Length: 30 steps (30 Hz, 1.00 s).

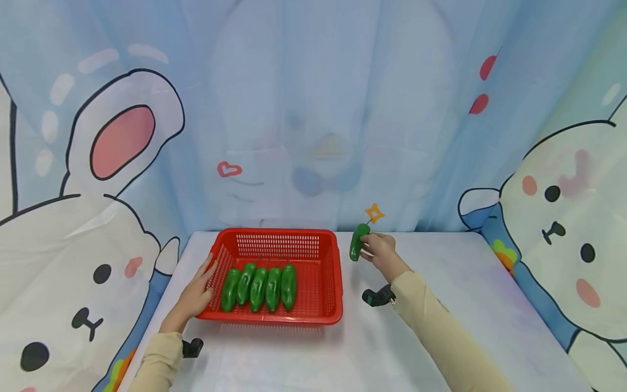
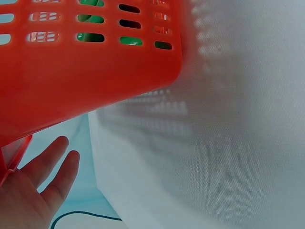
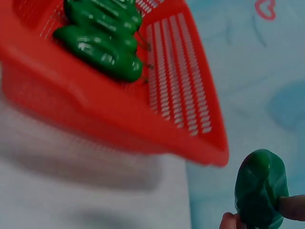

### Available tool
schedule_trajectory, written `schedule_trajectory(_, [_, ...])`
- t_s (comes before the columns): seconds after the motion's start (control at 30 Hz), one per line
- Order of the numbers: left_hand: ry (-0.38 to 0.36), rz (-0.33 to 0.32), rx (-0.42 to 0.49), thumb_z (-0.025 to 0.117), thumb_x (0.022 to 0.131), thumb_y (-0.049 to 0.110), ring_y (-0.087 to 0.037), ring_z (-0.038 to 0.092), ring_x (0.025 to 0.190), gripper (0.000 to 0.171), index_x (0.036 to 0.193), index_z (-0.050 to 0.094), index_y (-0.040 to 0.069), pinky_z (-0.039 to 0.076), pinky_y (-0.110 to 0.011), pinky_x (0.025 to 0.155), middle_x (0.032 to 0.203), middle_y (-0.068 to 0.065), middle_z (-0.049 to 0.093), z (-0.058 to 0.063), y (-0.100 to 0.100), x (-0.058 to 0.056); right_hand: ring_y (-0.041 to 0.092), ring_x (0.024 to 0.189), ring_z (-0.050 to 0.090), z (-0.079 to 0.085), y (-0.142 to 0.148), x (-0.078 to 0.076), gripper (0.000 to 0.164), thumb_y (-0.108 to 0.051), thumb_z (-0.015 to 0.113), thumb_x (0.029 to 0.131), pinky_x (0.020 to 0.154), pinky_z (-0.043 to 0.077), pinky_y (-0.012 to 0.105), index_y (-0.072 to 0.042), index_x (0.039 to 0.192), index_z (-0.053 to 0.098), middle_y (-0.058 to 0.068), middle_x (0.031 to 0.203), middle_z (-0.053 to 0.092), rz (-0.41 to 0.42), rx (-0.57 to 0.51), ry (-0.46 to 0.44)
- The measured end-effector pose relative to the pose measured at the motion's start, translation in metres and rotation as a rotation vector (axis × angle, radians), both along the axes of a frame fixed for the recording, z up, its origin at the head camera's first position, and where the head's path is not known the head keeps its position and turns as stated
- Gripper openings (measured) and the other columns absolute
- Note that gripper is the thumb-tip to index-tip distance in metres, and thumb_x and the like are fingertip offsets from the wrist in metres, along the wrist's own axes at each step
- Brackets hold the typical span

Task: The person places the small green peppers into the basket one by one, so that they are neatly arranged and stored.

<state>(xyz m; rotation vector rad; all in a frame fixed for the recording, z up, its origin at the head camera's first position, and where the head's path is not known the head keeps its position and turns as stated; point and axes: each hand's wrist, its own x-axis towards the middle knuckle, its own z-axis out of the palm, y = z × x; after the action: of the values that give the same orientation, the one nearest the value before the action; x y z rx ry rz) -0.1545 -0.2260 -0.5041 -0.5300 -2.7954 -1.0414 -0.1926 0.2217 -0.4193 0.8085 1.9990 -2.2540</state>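
A red plastic basket (image 1: 303, 318) with slotted walls stands on the white table, and several green peppers (image 1: 258, 288) lie in it side by side, stems toward the back. My left hand (image 1: 196, 294) rests against the basket's left rim, its fingers extended along the side; two straight fingers (image 2: 62, 179) show beyond the red wall in the left wrist view. To the right of the basket, my right hand (image 1: 379, 247) pinches one green pepper (image 1: 359, 243) between thumb and fingers. That pepper (image 3: 259, 186) hangs with its stem up, beyond the basket's right rim.
Behind the table hangs a light blue curtain (image 1: 323, 109) printed with cartoon rabbits. White table surface (image 1: 441, 283) extends to the right of the basket. Dark wrist devices (image 1: 378, 297) show at both wrists.
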Motion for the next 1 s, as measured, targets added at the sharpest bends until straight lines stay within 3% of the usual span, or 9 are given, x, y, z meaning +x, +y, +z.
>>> schedule_trajectory(0.37, [0.001,0.003,-0.011,0.046,0.080,-0.008,-0.044,0.025,0.143,0.069,0.147,0.031,-0.012,0.033,-0.063,0.106,0.161,-0.023,0.015,-0.001,0.000,-0.002,0.036,0.126,0.053,0.037,-0.060,-0.001,0.056,-0.005,0.054,0.097,0.100,0.048,0.043,0.005,0.149,0.035,0.025,0.139,0.048,0.199,0.012,0.052])
schedule_trajectory(0.53, [-0.001,0.009,-0.009,0.045,0.081,-0.008,-0.044,0.024,0.144,0.069,0.148,0.031,-0.012,0.032,-0.063,0.106,0.162,-0.022,0.015,0.000,0.000,-0.001,0.036,0.124,0.055,0.047,-0.092,-0.002,0.056,-0.001,0.055,0.096,0.098,0.049,0.044,0.007,0.147,0.037,0.026,0.136,0.050,0.264,-0.022,0.069])
schedule_trajectory(0.73, [0.000,0.012,-0.009,0.046,0.082,-0.007,-0.043,0.024,0.144,0.068,0.148,0.031,-0.011,0.033,-0.063,0.106,0.162,-0.021,0.015,0.001,-0.001,-0.002,0.035,0.121,0.057,0.038,-0.122,-0.004,0.056,0.001,0.058,0.094,0.095,0.051,0.044,0.009,0.146,0.038,0.026,0.135,0.050,0.297,-0.017,0.058])
schedule_trajectory(1.0, [0.005,0.004,-0.017,0.046,0.080,-0.007,-0.043,0.025,0.144,0.069,0.147,0.032,-0.011,0.033,-0.061,0.107,0.162,-0.022,0.015,0.000,0.000,-0.003,0.036,0.119,0.057,0.008,-0.134,-0.003,0.053,0.000,0.059,0.092,0.097,0.049,0.048,0.010,0.141,0.043,0.025,0.133,0.051,0.301,0.025,0.017])
